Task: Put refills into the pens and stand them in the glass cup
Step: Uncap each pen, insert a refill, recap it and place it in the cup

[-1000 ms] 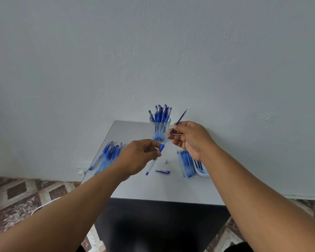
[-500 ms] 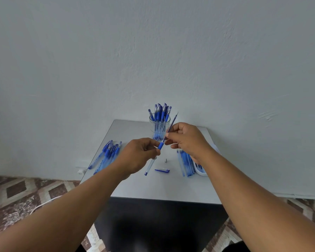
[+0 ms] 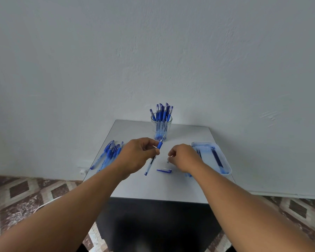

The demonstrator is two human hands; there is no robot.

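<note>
Having seated the refill, right hand (image 3: 184,157) now reaches the pen tip (image 3: 168,161).

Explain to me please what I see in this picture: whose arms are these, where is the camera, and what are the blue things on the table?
There is no machine here. The two bare arms belong to a person, and the camera sits on that person's head, looking forward and down, so the view is wide and bent.

The left hand holds a pen barrel with a blue grip, its refill already mostly inside. The right hand reaches down to a small metal tip on the grey table; whether it already pinches the tip is unclear.

At the back stands a glass cup full of finished pens. On the left lies a pile of pens. On the right is a white tray with a few dark refills. A blue pen cap lies between the hands.
</note>
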